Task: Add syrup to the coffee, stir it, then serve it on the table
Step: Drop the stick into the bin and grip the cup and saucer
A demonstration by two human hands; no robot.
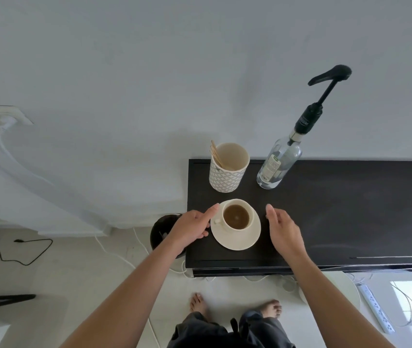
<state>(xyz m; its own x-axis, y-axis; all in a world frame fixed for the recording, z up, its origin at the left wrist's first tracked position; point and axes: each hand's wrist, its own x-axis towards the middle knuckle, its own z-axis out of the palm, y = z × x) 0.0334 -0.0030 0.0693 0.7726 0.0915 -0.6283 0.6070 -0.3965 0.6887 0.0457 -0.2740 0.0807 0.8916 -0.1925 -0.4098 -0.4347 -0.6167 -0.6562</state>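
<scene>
A cream cup of brown coffee [236, 216] stands on a cream saucer [242, 241] near the left end of a black table [338, 209]. My left hand [192, 228] rests at the saucer's left edge, fingers apart, thumb close to the cup's handle. My right hand [284, 229] hovers just right of the saucer, fingers apart and holding nothing. A clear syrup bottle [279, 163] with a black pump stands at the back of the table. Left of it, a patterned cup [227, 172] holds wooden stir sticks [216, 153].
The table stands against a white wall. A dark round bin [164, 232] sits on the floor left of the table. White and black cables, a power strip [375, 307] and my bare feet are on the pale floor.
</scene>
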